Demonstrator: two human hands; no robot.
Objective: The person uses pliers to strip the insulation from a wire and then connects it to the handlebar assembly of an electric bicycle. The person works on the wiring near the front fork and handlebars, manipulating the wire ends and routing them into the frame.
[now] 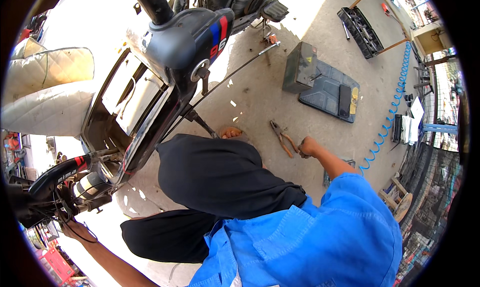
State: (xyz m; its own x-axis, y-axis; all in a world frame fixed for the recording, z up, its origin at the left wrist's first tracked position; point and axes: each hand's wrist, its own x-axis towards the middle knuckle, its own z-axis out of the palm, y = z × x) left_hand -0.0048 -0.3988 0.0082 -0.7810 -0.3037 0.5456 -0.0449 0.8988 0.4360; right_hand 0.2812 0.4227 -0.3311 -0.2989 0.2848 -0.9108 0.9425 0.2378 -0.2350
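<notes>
A black scooter or moped with red and blue stripes stands at the left, its middle an open frame. At the lower left, my left hand reaches in among the dark cables below the handlebar end; its fingers are mostly hidden there. My right hand is closed low over the concrete floor, and what its fingers hold, if anything, cannot be made out. Right beside it lies a pair of pliers with orange-brown handles, jaws pointing away from me and handles spread.
A dark box-shaped battery stands by a dark plastic panel with a phone on it. Beyond are a black tool tray and a wrench. A blue coiled hose runs along the right. White padded covers lie far left.
</notes>
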